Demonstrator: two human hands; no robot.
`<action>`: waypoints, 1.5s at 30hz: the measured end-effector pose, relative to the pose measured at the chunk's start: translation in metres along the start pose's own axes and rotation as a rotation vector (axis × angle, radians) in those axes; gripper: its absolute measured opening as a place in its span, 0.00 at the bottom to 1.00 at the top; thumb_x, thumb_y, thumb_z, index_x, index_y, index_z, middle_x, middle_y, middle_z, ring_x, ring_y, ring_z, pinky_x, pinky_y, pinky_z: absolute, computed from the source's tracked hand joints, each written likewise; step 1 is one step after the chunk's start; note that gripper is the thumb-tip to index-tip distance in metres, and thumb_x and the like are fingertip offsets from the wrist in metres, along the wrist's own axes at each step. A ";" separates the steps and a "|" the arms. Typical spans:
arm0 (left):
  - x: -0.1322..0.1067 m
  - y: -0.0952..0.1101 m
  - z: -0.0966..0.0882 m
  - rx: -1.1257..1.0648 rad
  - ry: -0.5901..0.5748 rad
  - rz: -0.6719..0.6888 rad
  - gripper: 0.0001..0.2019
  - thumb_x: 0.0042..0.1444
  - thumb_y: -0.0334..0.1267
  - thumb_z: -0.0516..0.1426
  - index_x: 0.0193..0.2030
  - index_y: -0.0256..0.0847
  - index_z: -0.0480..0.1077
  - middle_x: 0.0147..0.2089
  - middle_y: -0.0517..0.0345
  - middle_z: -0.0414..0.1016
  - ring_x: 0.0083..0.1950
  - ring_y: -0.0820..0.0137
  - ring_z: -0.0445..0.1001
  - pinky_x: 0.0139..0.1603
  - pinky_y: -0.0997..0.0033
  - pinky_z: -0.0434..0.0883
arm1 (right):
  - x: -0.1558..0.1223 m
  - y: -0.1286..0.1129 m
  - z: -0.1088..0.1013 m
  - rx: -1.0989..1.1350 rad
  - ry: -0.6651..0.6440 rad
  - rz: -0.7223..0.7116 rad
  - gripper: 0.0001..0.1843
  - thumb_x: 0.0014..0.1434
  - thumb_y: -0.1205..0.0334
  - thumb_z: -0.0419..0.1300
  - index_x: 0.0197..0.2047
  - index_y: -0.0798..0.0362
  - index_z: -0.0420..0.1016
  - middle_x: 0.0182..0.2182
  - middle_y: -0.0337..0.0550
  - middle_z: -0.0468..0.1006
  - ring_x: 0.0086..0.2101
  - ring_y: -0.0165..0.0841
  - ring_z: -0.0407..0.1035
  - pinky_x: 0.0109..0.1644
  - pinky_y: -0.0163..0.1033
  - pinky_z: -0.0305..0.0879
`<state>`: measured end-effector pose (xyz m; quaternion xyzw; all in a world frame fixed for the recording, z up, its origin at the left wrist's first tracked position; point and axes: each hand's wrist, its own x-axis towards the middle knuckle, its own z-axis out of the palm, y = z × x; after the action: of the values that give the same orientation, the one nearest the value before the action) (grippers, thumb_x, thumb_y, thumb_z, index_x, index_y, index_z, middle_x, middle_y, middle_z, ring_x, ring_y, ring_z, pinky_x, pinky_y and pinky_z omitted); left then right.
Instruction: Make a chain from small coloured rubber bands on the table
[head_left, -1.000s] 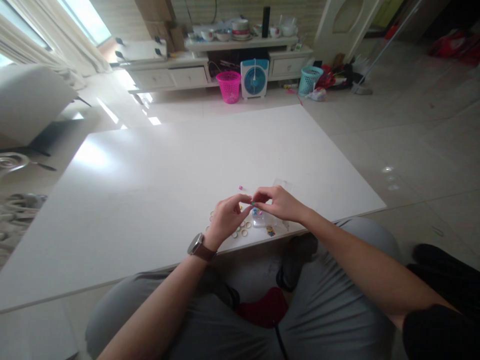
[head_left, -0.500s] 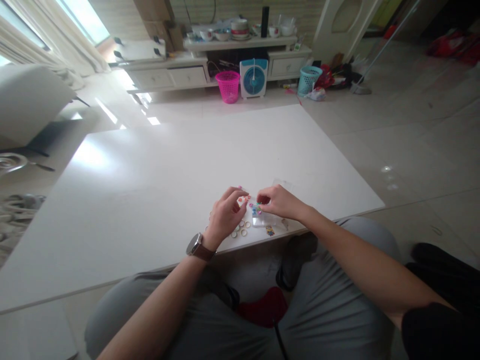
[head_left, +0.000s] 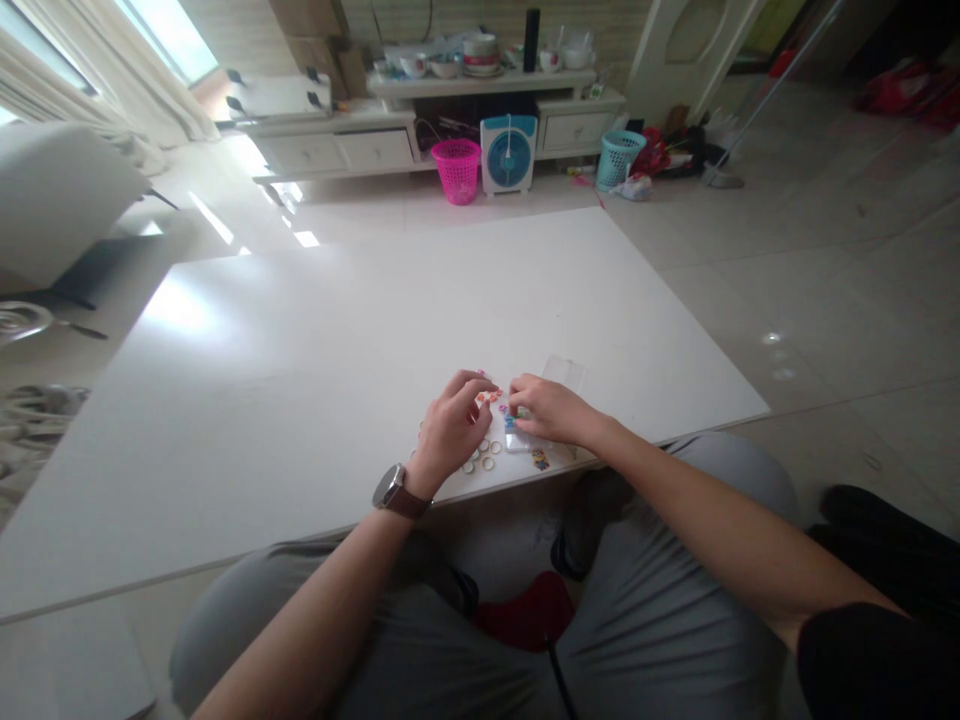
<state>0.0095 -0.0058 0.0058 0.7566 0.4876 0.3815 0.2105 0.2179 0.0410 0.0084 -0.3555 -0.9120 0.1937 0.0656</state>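
My left hand (head_left: 455, 425), with a watch (head_left: 391, 488) on its wrist, hovers over the table near its front edge. Its fingers are curved, thumb and forefinger apart, with nothing visible between them. Small orange pieces (head_left: 491, 396) lie just past its fingertips, and several rings (head_left: 488, 463) are scattered under and beside it. My right hand (head_left: 553, 408) reaches down into a small clear plastic box (head_left: 517, 441) of tiny blue, green and pink pieces (head_left: 509, 421). Its fingers are pinched together there; what they hold is too small to make out. A small yellow-and-blue figure piece (head_left: 540, 460) lies before the box.
Behind the right hand is a clear plastic lid or tray (head_left: 564, 372). The white table (head_left: 337, 340) stretches far to the left. Beyond it stand a pink basket (head_left: 457, 172), a blue fan (head_left: 508, 157) and a light-blue basket (head_left: 619, 160) by a low cabinet (head_left: 375, 150).
My right hand has lowered a little, bringing its fingertips down to the pieces in the box. My left hand has stayed almost still.
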 end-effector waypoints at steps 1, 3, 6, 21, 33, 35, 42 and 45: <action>0.000 0.000 0.000 0.001 -0.001 0.000 0.10 0.63 0.30 0.54 0.48 0.43 0.73 0.51 0.54 0.74 0.31 0.78 0.71 0.36 0.75 0.72 | 0.000 0.000 0.000 0.001 -0.002 0.004 0.04 0.57 0.71 0.64 0.34 0.53 0.79 0.40 0.46 0.76 0.44 0.38 0.70 0.47 0.38 0.65; 0.000 -0.001 0.000 0.000 -0.005 -0.001 0.10 0.63 0.30 0.54 0.48 0.43 0.73 0.51 0.54 0.74 0.31 0.78 0.71 0.35 0.74 0.72 | 0.001 -0.001 0.000 0.009 -0.004 0.009 0.05 0.57 0.72 0.64 0.33 0.53 0.79 0.39 0.46 0.76 0.44 0.38 0.70 0.48 0.38 0.65; 0.000 -0.001 0.000 -0.003 -0.012 0.002 0.09 0.63 0.30 0.54 0.47 0.43 0.72 0.51 0.54 0.73 0.30 0.79 0.70 0.35 0.74 0.72 | 0.002 -0.002 0.000 0.028 -0.012 0.008 0.06 0.55 0.73 0.64 0.32 0.53 0.80 0.39 0.45 0.76 0.43 0.38 0.70 0.48 0.38 0.65; 0.000 -0.001 0.000 -0.001 -0.023 -0.010 0.08 0.65 0.33 0.53 0.46 0.42 0.73 0.51 0.54 0.74 0.30 0.78 0.71 0.34 0.74 0.72 | 0.001 0.001 -0.004 0.075 -0.031 -0.016 0.06 0.56 0.72 0.64 0.30 0.53 0.81 0.38 0.45 0.78 0.41 0.37 0.71 0.47 0.39 0.66; -0.001 -0.003 0.000 -0.008 -0.028 0.012 0.09 0.64 0.30 0.53 0.46 0.42 0.73 0.50 0.55 0.73 0.30 0.79 0.70 0.34 0.75 0.70 | 0.002 0.003 -0.001 0.056 -0.030 -0.023 0.06 0.58 0.71 0.64 0.33 0.53 0.83 0.38 0.45 0.78 0.41 0.37 0.72 0.47 0.38 0.64; 0.000 -0.003 0.000 0.005 -0.035 0.002 0.09 0.64 0.30 0.53 0.45 0.42 0.73 0.48 0.56 0.74 0.30 0.78 0.69 0.34 0.75 0.70 | 0.001 0.003 -0.004 0.068 -0.007 -0.020 0.05 0.58 0.70 0.64 0.33 0.53 0.82 0.38 0.44 0.78 0.41 0.36 0.71 0.46 0.38 0.64; 0.003 -0.005 -0.002 0.136 -0.137 -0.130 0.09 0.59 0.28 0.55 0.42 0.42 0.75 0.42 0.58 0.77 0.29 0.75 0.70 0.34 0.71 0.68 | -0.003 0.004 -0.017 -0.079 0.051 0.074 0.05 0.62 0.66 0.62 0.34 0.52 0.79 0.38 0.45 0.78 0.43 0.38 0.70 0.45 0.39 0.61; 0.002 -0.012 0.000 0.190 -0.215 -0.173 0.09 0.58 0.29 0.56 0.42 0.42 0.76 0.43 0.57 0.78 0.33 0.71 0.74 0.38 0.68 0.70 | -0.004 0.003 -0.017 -0.090 0.025 0.081 0.06 0.62 0.67 0.60 0.36 0.52 0.79 0.38 0.45 0.79 0.43 0.38 0.71 0.46 0.39 0.61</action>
<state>0.0032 0.0012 -0.0017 0.7647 0.5596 0.2309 0.2211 0.2271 0.0460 0.0226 -0.3972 -0.9037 0.1507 0.0532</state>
